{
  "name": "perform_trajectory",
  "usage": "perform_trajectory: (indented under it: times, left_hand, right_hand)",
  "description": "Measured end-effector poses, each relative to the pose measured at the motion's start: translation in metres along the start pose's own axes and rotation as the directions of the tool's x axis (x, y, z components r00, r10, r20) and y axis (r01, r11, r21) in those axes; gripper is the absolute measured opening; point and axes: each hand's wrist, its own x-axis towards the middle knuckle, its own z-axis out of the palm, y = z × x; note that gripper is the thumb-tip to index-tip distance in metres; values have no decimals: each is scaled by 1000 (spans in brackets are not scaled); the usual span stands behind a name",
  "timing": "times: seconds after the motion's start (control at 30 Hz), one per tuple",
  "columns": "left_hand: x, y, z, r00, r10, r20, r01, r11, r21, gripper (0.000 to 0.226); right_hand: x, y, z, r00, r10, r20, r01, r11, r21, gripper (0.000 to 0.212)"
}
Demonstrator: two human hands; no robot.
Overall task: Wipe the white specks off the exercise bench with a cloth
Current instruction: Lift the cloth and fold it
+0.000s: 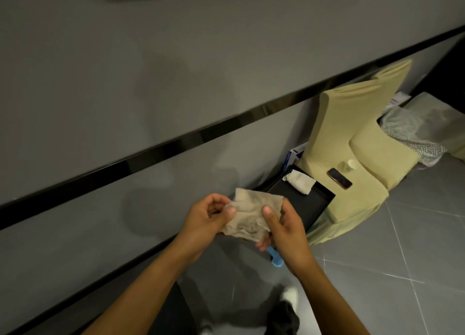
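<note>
Head view, centre of frame: both hands are up in front of the grey wall. The left hand pinches the left edge of the beige cloth, and the right hand grips its right side, thumb on top. The cloth is held crumpled between them, its top edge running left to right and its lower end drooping.

The black slab just behind and right of the hands looks like the bench. Its long axis runs on a diagonal from centre right down toward the hands, where a blue fitting peeks out. A folded white rag lies on its far end. The right hand is nearer, so I'd expect the wipe to go up and right. Specks are too small to make out.
</note>
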Motion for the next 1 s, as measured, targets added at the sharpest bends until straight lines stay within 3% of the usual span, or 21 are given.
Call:
perform_trajectory:
  times: [0.13, 0.23, 0.33, 0.53, 0.7, 0.83, 1.0]
  left_hand:
    - [46, -3, 52, 992, 42, 121, -53, 995, 89, 40]
    - [86, -21, 87, 999, 47, 10, -48, 961, 271, 45]
    - [122, -46, 124, 993, 3, -122, 44, 924, 380, 48]
    - [180, -117, 174, 993, -43, -108, 108, 693, 712, 28]
    - [212, -183, 177, 961, -242, -135, 265, 658, 705, 21]
    - [242, -233, 169, 946, -249, -206, 316, 587, 745, 28]
    - [288, -291, 173, 943, -246, -222, 321, 517, 793, 36]
  right_hand:
    - [47, 24, -55, 979, 155, 135, -178, 968, 177, 37]
    - [87, 45, -105, 977, 213, 11, -208, 942, 263, 43]
    - [123, 71, -147, 962, 266, -60, -247, 945, 216, 34]
    - [178, 147, -209, 923, 373, -91, -370, 928, 50, 11]
    - [204, 256, -241, 820, 533, -207, -563, 816, -129, 8]
    - [230, 338, -240, 769, 609, -193, -639, 731, -242, 10]
    - [283, 398, -226, 821, 544, -174, -571, 775, -271, 12]
